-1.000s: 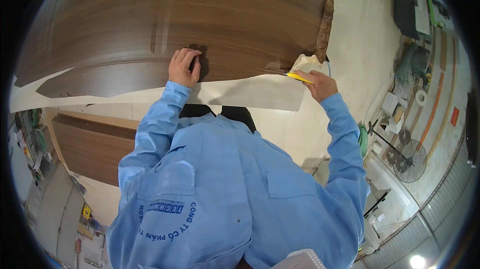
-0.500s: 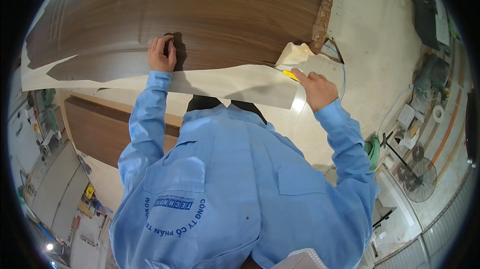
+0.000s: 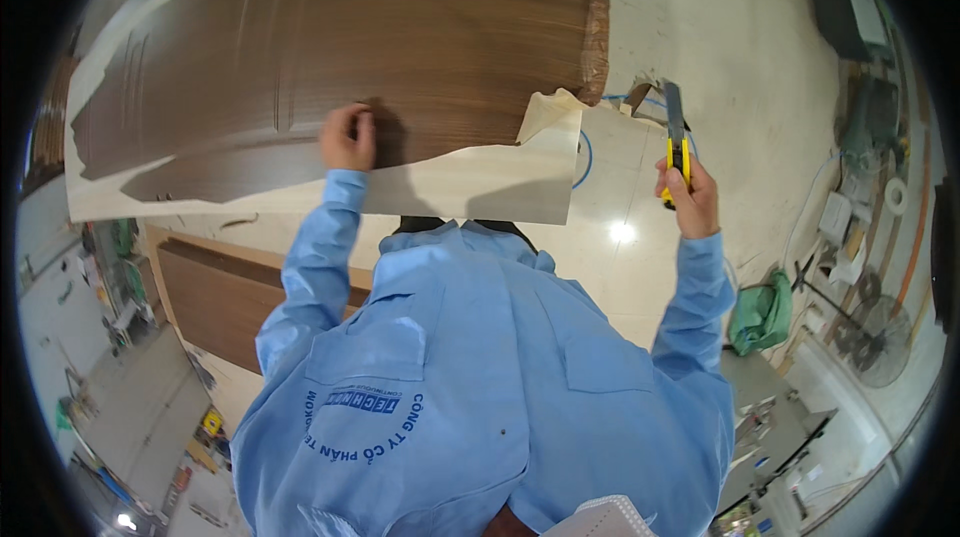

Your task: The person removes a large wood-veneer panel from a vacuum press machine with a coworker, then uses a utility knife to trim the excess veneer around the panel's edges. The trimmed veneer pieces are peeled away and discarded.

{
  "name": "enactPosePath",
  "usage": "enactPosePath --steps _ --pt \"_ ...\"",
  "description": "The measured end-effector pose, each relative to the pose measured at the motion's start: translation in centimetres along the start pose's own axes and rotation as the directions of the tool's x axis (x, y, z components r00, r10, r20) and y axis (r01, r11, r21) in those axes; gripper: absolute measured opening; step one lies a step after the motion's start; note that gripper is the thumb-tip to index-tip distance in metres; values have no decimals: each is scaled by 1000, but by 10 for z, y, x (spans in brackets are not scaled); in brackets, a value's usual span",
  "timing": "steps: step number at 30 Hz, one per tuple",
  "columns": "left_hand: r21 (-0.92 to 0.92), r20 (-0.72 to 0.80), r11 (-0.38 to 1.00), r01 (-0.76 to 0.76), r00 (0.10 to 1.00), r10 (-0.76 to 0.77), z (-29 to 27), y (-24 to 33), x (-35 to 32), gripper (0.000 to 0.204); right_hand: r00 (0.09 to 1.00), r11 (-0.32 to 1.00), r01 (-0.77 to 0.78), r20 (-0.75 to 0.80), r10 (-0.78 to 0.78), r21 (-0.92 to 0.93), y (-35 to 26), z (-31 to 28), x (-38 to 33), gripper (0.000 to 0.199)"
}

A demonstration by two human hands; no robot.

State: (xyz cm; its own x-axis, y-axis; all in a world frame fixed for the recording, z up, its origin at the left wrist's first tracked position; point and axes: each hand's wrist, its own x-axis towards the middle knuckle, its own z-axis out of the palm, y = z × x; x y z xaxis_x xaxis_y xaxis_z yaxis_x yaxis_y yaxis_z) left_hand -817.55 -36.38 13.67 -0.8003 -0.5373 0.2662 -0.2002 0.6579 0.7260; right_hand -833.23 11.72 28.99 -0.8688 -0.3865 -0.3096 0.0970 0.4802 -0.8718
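Note:
A wide brown wood-grain panel (image 3: 430, 47) covered in a film lies before me. Along its near side runs a pale strip (image 3: 440, 187) with a ragged border, and at the near right corner a cream flap (image 3: 548, 117) curls up. My left hand (image 3: 348, 137) rests on the brown surface close to that border. Its fingers are curled inward, and whatever they pinch is hidden. Off the panel's right end, my right hand (image 3: 690, 192) grips a yellow and black utility knife (image 3: 677, 152). The long blade points away from me and touches nothing.
Below the panel at left stands another brown board (image 3: 225, 292) on a pale frame. A blue hose (image 3: 586, 162) lies on the shiny floor by the panel's corner. To the right are a green bag (image 3: 760, 312), a fan (image 3: 875, 337) and a white roll (image 3: 896, 195).
My right hand has moved right with the knife, away from the panel's near edge, and the blade now points up the picture. My left hand still rests on the panel, fingers curled.

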Motion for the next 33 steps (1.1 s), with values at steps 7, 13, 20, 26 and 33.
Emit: enactPosePath --steps 7,13,20,26,33 --pt "67 713 997 -41 701 -19 110 144 -3 36 960 860 -149 -138 245 489 68 113 -28 34" --pt "178 851 959 -220 523 -38 129 154 23 40 955 774 -195 -64 290 603 89 155 -67 26" --pt "56 755 996 -70 656 3 129 142 42 39 969 963 -209 -95 227 171 107 161 -68 28" --pt "52 811 997 -51 585 -12 126 153 59 47 990 933 13 -129 -63 -359 84 151 -47 33" --pt "177 949 897 -404 313 -47 131 174 59 36 959 690 232 44 -280 -686 76 136 -38 66"
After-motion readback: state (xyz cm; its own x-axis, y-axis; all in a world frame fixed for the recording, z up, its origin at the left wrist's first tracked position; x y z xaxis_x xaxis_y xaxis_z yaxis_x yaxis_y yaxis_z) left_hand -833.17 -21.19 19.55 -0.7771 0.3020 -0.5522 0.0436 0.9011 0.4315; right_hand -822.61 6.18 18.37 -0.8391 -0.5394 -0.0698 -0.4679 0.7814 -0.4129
